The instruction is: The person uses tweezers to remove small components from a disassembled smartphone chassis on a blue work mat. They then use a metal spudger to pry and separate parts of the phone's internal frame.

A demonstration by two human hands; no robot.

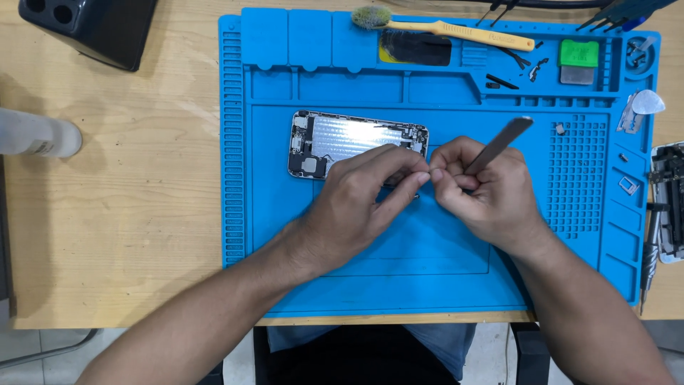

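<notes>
An opened phone body with a bare metal plate inside lies on the blue repair mat. My left hand rests over the phone's lower right corner, thumb and forefinger pinched together on something too small to make out. My right hand is closed around metal tweezers, whose tips meet the left fingertips just right of the phone. The tweezers' back end sticks up and to the right.
A yellow-handled brush and a dark flat part lie in the mat's top trays. A green-topped block, picks and small parts sit at the right. Another phone part lies at the right edge. A black holder and white bottle stand on the wooden table, left.
</notes>
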